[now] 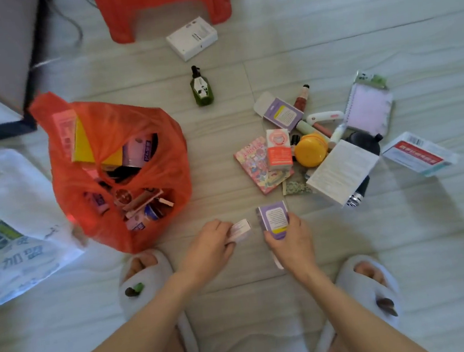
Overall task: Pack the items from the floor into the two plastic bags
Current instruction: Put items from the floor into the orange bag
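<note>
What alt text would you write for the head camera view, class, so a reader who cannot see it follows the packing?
A person crouching on a tiled floor holds a purple box in the right hand and a small pale box in the left hand. An orange bag full of items stands left, a white bag beside it; more items lie scattered right.

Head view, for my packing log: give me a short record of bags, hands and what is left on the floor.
red bag: open, holds many boxes
white bag: lies flat beside it
left hand: holds small pink box
right hand: grips purple box
floor pile: still unpacked
green bottle: stands apart
</note>
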{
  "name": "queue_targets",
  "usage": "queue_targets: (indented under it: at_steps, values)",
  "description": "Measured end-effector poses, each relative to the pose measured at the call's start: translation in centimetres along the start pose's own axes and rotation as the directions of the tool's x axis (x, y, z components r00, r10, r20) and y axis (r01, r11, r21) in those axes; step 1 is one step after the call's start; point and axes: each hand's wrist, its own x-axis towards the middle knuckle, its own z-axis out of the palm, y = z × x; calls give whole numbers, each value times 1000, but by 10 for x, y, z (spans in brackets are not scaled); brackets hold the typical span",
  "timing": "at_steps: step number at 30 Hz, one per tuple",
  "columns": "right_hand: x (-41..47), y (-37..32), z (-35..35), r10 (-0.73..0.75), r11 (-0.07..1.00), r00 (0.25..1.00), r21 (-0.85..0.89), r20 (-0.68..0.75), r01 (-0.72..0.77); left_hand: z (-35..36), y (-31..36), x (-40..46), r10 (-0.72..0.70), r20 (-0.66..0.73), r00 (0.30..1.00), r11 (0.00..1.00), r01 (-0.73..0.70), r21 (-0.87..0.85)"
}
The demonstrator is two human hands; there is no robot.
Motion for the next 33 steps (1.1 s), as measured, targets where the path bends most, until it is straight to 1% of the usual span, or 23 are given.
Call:
queue_targets:
  at_steps: [1, 3, 5, 7, 9, 11, 12, 14, 15, 16, 17, 19, 21, 23, 25, 26, 29, 31, 33]
  values:
    - [-3, -13, -3, -37, 999, 999, 18, -4, 37, -16, -1, -2, 23, -2, 1000, 998, -23, 53]
    - [-10, -39, -7, -112, 992, 994, 53, -8, 112, -49, -7, -4, 108, -67, 992, 979, -94, 181]
    - [-18, -68, -10, -180, 979, 984, 96, 0, 179, -85, -13, -7, 178, -86, 980, 939, -143, 312]
    - [-24, -97, -9, -248, 962, 969, 118, -1, 247, -116, -26, -11, 226, -141, 964, 891, -147, 429]
    - [-32, -122, -5, -278, 954, 961, 124, 17, 273, -140, -34, -23, 177, -202, 963, 899, -75, 432]
    - [-39, -144, 0, -290, 954, 953, 105, 84, 281, -150, -43, -38, 73, -340, 938, 930, 58, 362]
    - [-42, -151, 4, -305, 951, 944, 87, 126, 296, -149, -49, -46, -35, -379, 925, 947, 152, 285]
    - [-46, -164, 12, -323, 946, 924, 98, 205, 309, -144, -58, -59, -282, -412, 866, 947, 321, 27]
    - [-47, -169, 16, -320, 946, 916, 137, 240, 295, -139, -65, -65, -374, -430, 822, 925, 364, -108]
    - [-48, -175, 19, -312, 946, 909, 184, 277, 268, -134, -71, -68, -448, -444, 776, 894, 383, -233]
    - [-48, -181, 23, -300, 945, 902, 225, 312, 236, -129, -78, -70, -520, -423, 742, 850, 399, -345]
    - [-43, -193, 31, -273, 943, 887, 284, 372, 171, -122, -89, -67, -607, -373, 702, 762, 382, -522]
    - [-35, -200, 38, -229, 938, 876, 336, 424, 83, -118, -94, -64, -665, -352, 658, 685, 350, -639]
    - [-26, -206, 44, -180, 931, 889, 364, 422, 15, -113, -96, -59, -705, -371, 605, 661, 369, -653]
    - [-15, -211, 51, -126, 919, 924, 393, 360, -28, -109, -96, -55, -745, -369, 556, 637, 427, -642]
    - [-10, -212, 55, -96, 917, 940, 397, 328, -45, -108, -97, -53, -747, -368, 554, 634, 424, -647]
    - [2, -215, 63, -16, 895, 965, 434, 262, -103, -108, -96, -46, -734, -344, 585, 623, 378, -685]
    - [5, -217, 71, 14, 887, 957, 439, 288, -145, -110, -95, -43, -726, -377, 576, 656, 414, -631]
    - [3, -221, 82, 50, 865, 930, 449, 363, -222, -111, -97, -43, -727, -412, 549, 677, 474, -563]
